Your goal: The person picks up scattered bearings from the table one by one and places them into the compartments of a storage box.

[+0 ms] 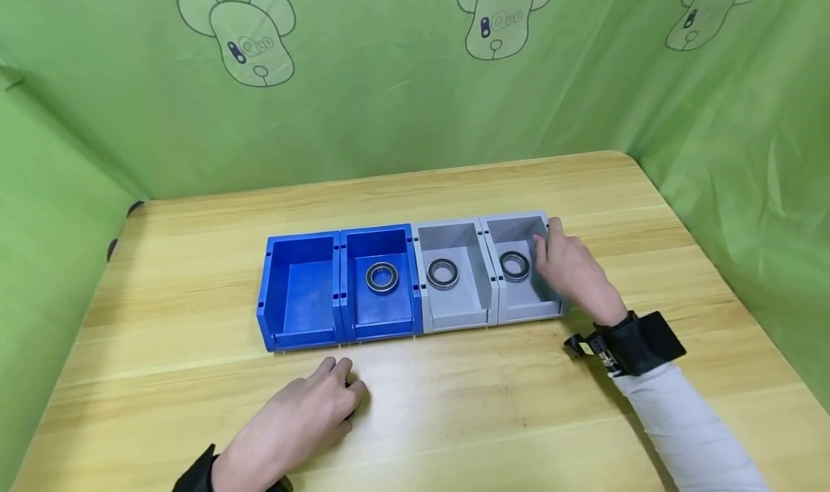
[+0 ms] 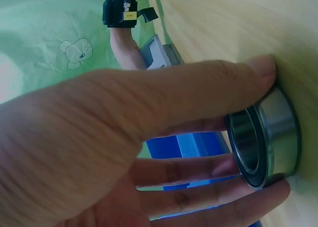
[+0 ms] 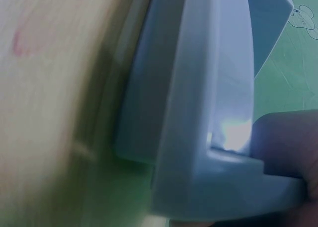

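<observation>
Just in front of the blue bins, my left hand [image 1: 301, 413] pinches a ball bearing [image 2: 278, 130] between thumb and fingers, the bearing standing on its edge at the tabletop. Most of it is hidden by the hand in the head view. My right hand [image 1: 573, 269] grips the right side wall of the rightmost grey bin [image 1: 525, 310], thumb on the inner side. Flat bearings lie in three bins: one bearing [image 1: 371, 279] in the right blue bin [image 1: 382, 328], one [image 1: 431, 274] in the left grey bin [image 1: 457, 320], one [image 1: 503, 268] in the gripped bin.
The left blue bin [image 1: 311, 297] holds nothing and ends the joined row of bins. They stand mid-table on a wood-grain table [image 1: 454, 420]. Green curtain [image 1: 389, 117] encloses the back and sides.
</observation>
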Demonstrator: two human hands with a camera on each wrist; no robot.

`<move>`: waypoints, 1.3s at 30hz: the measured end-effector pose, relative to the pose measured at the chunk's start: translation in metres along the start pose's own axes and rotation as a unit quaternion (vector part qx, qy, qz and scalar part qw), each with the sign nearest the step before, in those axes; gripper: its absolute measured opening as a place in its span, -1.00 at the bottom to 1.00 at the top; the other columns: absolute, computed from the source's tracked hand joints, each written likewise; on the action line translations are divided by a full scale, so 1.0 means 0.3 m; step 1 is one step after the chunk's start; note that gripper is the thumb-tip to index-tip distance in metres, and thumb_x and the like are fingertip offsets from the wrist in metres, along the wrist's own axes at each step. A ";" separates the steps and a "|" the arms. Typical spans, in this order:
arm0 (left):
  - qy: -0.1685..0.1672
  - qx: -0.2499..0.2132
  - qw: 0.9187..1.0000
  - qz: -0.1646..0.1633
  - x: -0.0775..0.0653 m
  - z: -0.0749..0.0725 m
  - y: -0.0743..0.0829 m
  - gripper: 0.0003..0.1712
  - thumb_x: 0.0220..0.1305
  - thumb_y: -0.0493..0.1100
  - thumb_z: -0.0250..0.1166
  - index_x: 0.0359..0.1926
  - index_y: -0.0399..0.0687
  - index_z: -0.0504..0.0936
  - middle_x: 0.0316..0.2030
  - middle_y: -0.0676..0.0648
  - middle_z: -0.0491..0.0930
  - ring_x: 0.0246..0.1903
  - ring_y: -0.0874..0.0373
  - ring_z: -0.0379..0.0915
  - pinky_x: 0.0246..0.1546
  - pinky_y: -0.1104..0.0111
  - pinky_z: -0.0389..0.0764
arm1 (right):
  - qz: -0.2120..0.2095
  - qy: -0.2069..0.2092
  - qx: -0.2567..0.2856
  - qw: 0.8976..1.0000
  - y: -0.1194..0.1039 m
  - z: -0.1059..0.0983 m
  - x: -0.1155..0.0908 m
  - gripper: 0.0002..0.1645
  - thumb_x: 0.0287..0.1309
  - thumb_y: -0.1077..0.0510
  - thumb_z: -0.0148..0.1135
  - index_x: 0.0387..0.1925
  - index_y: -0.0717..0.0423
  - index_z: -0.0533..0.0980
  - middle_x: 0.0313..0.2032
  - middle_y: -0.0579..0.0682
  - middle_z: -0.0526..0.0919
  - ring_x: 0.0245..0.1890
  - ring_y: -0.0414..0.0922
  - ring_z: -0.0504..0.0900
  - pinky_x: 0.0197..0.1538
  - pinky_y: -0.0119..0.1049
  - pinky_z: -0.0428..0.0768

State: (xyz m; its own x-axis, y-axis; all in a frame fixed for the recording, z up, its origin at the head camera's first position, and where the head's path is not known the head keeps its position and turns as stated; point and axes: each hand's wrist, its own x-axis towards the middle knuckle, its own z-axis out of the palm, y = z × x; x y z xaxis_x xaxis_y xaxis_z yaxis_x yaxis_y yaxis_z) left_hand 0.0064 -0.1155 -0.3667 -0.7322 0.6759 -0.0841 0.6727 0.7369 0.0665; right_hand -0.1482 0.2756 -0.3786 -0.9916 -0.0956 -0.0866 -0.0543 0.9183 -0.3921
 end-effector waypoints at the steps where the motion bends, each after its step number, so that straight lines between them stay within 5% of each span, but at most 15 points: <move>1: 0.004 0.005 1.000 0.003 0.000 -0.002 0.000 -0.78 0.10 -0.15 0.54 -0.23 -0.03 0.71 -0.32 -0.04 0.53 -0.36 0.15 0.38 -0.59 0.43 0.45 | 0.000 0.001 0.000 1.000 0.000 -0.001 0.000 -0.55 0.58 0.09 -0.27 0.12 0.47 0.19 -0.56 0.16 0.39 -0.62 0.03 0.46 -0.60 -0.19 0.35; 8: 0.016 0.020 1.000 0.005 -0.001 -0.044 0.001 -0.75 0.09 -0.19 0.51 -0.17 -0.08 0.75 -0.25 -0.10 0.59 -0.30 0.11 0.47 -0.66 0.39 0.47 | -0.004 0.005 -0.001 1.000 0.001 -0.005 0.002 -0.56 0.58 0.09 -0.27 0.11 0.46 0.19 -0.55 0.17 0.39 -0.61 0.03 0.46 -0.59 -0.19 0.35; 14: -0.027 0.014 0.999 -0.018 -0.002 -0.099 -0.002 -0.54 0.10 -0.21 0.49 0.08 -0.14 0.71 0.04 -0.33 0.61 0.02 -0.17 0.59 -0.41 0.12 0.74 | -0.006 0.007 -0.002 1.000 0.004 -0.002 0.001 -0.57 0.58 0.09 -0.27 0.09 0.46 0.20 -0.56 0.16 0.39 -0.61 0.03 0.46 -0.59 -0.19 0.35; 19: 0.030 0.041 0.998 -0.023 -0.006 -0.136 -0.023 -0.52 0.15 -0.08 0.50 0.07 -0.17 0.70 -0.21 -0.19 0.57 -0.25 0.00 0.49 -0.55 0.28 0.64 | -0.010 0.011 -0.001 1.000 0.006 -0.001 0.000 -0.57 0.59 0.10 -0.27 0.10 0.47 0.19 -0.56 0.16 0.38 -0.62 0.02 0.45 -0.59 -0.19 0.33; 25: 0.074 0.051 0.996 -0.017 0.000 -0.177 -0.070 -0.51 0.19 -0.06 0.51 0.09 -0.21 0.71 -0.21 -0.20 0.58 -0.30 0.04 0.47 -0.57 0.42 0.57 | -0.016 0.018 -0.001 1.000 0.006 0.002 -0.003 -0.58 0.59 0.11 -0.26 0.08 0.48 0.20 -0.58 0.13 0.35 -0.64 0.01 0.43 -0.61 -0.20 0.31; 39: 0.114 0.032 0.992 -0.033 0.058 -0.232 -0.200 -0.58 0.24 -0.10 0.48 -0.01 -0.34 0.70 -0.46 -0.06 0.38 -0.49 0.17 0.19 -0.57 0.50 0.30 | -0.026 0.024 0.001 0.999 0.002 0.008 -0.011 -0.60 0.58 0.14 -0.25 0.07 0.49 0.20 -0.59 0.12 0.33 -0.65 0.00 0.42 -0.61 -0.21 0.30</move>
State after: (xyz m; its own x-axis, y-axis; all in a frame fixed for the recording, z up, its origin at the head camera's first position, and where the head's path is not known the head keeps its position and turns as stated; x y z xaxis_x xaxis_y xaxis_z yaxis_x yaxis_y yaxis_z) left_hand -0.0542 -0.1474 -0.3030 -0.7747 0.6163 0.1416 0.6230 0.7822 0.0043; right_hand -0.1447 0.2755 -0.3807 -0.9920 -0.1244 -0.0230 -0.1052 0.9120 -0.3964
